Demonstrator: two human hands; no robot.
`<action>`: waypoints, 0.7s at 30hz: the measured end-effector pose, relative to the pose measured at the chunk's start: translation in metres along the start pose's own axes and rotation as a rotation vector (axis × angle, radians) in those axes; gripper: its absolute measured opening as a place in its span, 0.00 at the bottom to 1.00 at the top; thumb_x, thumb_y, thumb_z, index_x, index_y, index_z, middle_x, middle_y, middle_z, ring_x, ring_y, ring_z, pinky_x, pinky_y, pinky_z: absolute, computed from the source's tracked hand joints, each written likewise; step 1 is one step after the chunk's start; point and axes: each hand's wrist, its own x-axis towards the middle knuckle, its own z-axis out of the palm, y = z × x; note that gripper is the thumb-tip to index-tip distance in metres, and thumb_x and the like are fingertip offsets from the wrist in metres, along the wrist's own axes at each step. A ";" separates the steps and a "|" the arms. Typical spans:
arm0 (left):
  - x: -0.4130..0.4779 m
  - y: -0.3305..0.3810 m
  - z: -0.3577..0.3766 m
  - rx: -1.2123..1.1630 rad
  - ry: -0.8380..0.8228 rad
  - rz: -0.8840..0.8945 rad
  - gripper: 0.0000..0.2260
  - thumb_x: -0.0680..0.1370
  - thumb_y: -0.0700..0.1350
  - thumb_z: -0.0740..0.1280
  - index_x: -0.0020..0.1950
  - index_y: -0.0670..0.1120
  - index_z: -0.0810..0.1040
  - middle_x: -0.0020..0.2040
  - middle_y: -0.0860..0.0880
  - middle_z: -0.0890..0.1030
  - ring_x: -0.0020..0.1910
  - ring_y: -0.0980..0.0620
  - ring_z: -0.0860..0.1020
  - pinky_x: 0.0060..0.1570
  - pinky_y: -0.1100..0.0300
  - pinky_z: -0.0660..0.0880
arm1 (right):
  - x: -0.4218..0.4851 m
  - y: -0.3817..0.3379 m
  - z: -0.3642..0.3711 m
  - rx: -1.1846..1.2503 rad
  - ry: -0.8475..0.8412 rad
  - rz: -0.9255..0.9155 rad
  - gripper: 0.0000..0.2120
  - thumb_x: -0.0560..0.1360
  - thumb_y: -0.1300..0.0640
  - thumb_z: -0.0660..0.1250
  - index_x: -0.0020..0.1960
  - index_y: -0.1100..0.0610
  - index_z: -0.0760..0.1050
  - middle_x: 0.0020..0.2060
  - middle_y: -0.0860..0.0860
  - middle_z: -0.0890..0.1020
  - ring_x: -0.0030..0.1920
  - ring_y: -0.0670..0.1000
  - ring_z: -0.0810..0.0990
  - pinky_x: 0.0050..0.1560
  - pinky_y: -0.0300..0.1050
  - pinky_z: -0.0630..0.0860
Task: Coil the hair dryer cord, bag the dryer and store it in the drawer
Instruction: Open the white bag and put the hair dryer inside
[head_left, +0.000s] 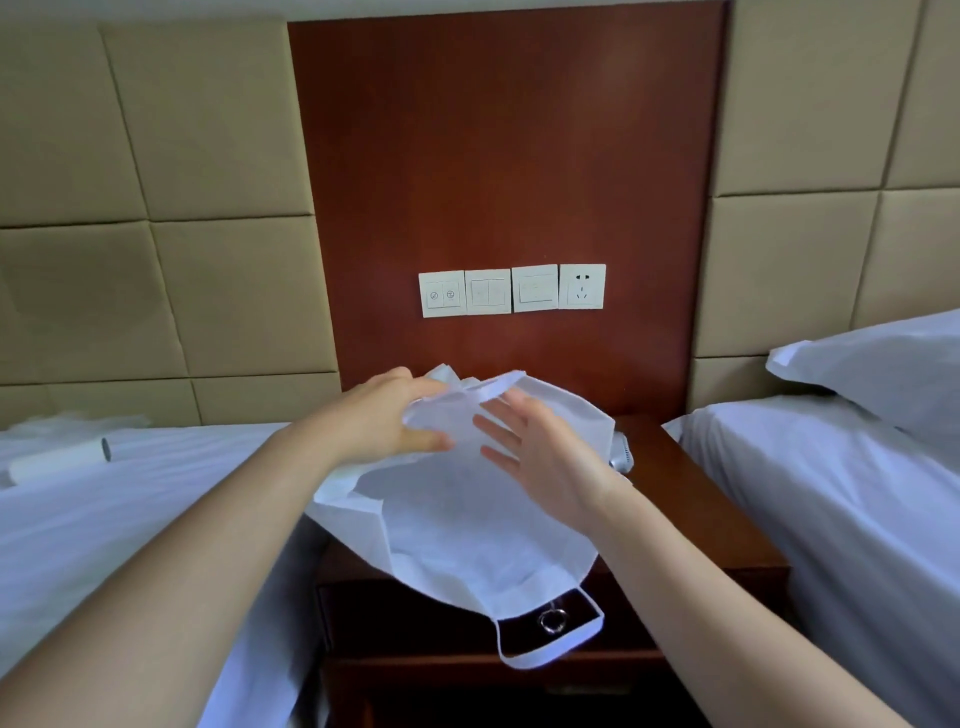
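Opening the bag is the step in hand, judging from the head view. Your left hand (382, 423) has its grip pinched on the rim of the white fabric bag (457, 525), fingers curled round the bunched mouth. Your right hand (543, 449) lies against the cloth with straight, spread fingers and grips nothing.

The bag is held above the nightstand surface (691, 493), between the two beds. Its carry strap (545, 657) dangles down in front of the drawer (374, 608), looping round the ring pull (552, 621). The drawer looks closed.

Peeking out just past the bag's right edge is a pale vented part, most likely the hair dryer (622, 458), sitting on the surface. The cord is out of sight, so you can't tell whether it is coiled.

Off to the side, a white roll (57, 460) lies on the left bed, a pillow (872, 369) sits on the right bed, and the wall socket (582, 286) has nothing plugged in.

For the next move, the mouth has to be spread wide: keep the left pinch firm and slip the right fingers inside the rim. Then that right hand is free to fetch the dryer and feed it in.
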 end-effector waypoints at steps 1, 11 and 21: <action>0.001 0.003 0.001 0.030 0.026 0.004 0.18 0.75 0.61 0.63 0.63 0.58 0.72 0.45 0.54 0.70 0.48 0.49 0.73 0.52 0.50 0.73 | 0.000 -0.004 0.000 -0.020 0.008 0.003 0.32 0.71 0.48 0.67 0.71 0.51 0.61 0.66 0.44 0.71 0.67 0.47 0.70 0.66 0.46 0.67; 0.006 0.021 0.005 -0.154 -0.094 -0.017 0.34 0.62 0.79 0.51 0.29 0.45 0.59 0.29 0.50 0.60 0.30 0.52 0.59 0.36 0.57 0.57 | -0.017 -0.020 -0.029 -0.139 0.130 0.070 0.14 0.80 0.49 0.54 0.63 0.48 0.69 0.66 0.45 0.71 0.66 0.47 0.69 0.62 0.45 0.67; 0.023 0.020 0.046 -0.370 -0.099 -0.083 0.22 0.79 0.56 0.58 0.29 0.47 0.58 0.26 0.53 0.56 0.25 0.55 0.56 0.31 0.58 0.56 | -0.029 -0.031 -0.077 -0.439 0.528 -0.027 0.11 0.77 0.59 0.58 0.46 0.57 0.80 0.47 0.52 0.83 0.50 0.51 0.82 0.46 0.41 0.76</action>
